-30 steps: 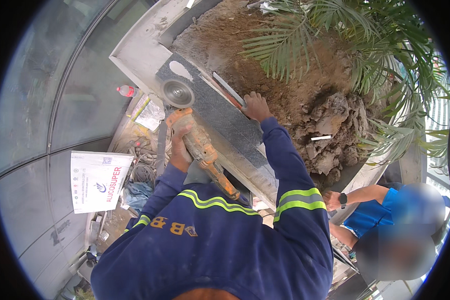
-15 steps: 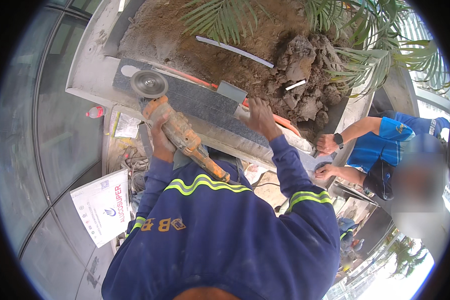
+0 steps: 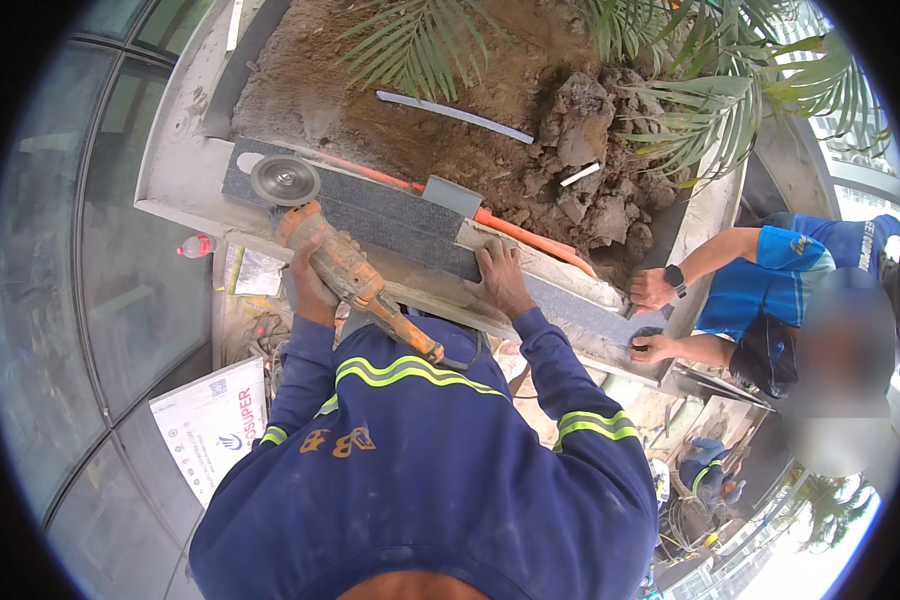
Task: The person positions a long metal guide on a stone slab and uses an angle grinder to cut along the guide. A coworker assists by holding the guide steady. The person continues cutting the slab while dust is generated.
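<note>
My left hand [image 3: 313,285] grips the body of a dusty orange angle grinder [image 3: 355,272], whose handle end rests against my waist. Its round grey disc [image 3: 285,181] sits over the left end of a dark grey stone slab [image 3: 390,225] on the planter wall. At the slab's right end, my right hand [image 3: 503,278] rests on the wall top, fingers forward and slightly apart, holding nothing. Just beyond the slab, a grey flat-bladed tool with an orange handle [image 3: 540,243] lies along the soil edge.
A co-worker's hands [image 3: 653,290] touch a lighter slab [image 3: 610,325] at the wall's right end. Soil with clods [image 3: 580,120], a pale strip [image 3: 455,115] and palm fronds [image 3: 420,45] fill the planter. A bottle [image 3: 197,246] and white box [image 3: 210,420] are left.
My right hand has come down from above the wall onto its top by the slab's right end. The grinder has shifted slightly left and down in view, still in my left hand.
</note>
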Demonstrator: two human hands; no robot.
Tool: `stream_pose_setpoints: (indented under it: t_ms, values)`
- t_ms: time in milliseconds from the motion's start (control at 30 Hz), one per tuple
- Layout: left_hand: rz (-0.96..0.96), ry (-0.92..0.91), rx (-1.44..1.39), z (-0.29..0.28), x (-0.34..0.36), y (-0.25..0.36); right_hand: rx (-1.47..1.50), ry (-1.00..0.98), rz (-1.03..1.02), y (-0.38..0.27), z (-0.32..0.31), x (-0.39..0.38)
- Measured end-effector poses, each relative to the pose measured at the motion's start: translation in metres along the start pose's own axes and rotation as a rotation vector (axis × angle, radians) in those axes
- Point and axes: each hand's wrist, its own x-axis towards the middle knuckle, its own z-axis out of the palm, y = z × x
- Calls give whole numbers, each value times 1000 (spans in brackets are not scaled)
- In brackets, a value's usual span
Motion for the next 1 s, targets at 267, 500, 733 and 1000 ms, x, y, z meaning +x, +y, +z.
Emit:
stream_pose_setpoints:
  t_ms: [267,500,733,1000]
  values:
    - [-46,39,-78,13,2,-18,6,-91,50,-9,-6,12]
    - [-69,13,-26,52,15,-58,619,-88,202,-60,-84,8]
    - [-47,-8,46,80,-1,-122,372,-323,470,-110,-108,-22]
    - [-107,-51,108,33,-15,-80,-71,30,138,-31,-43,-26]
